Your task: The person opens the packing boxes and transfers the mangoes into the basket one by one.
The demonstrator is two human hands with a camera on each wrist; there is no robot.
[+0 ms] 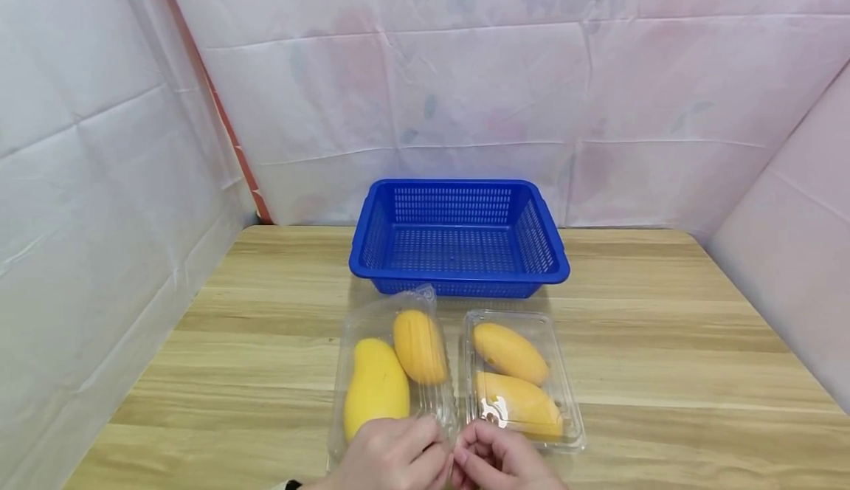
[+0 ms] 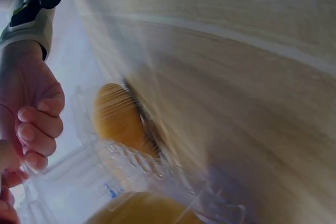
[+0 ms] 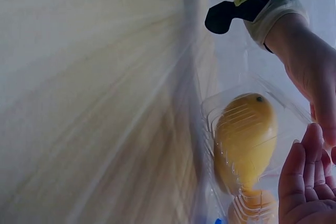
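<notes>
Just beyond and partly beneath the left hand (image 1: 398, 451), a clear plastic box (image 1: 434, 401) is seen with two smooth, elongated yellow fruits (image 1: 376, 387) inside; a second box (image 1: 572, 405), also holding two, is set just beyond the right hand (image 1: 501, 457). On both hands the fingers are curled, tips brought together near the boxes' neighbouring corners; what is pinched cannot be told. The thin, ribbed shells are judged light, springy and slick, best gripped by the rim, with the heavier, bruisable fruits supported from below. Farther ahead, a rigid, perforated blue basket (image 1: 451, 277) is placed.
</notes>
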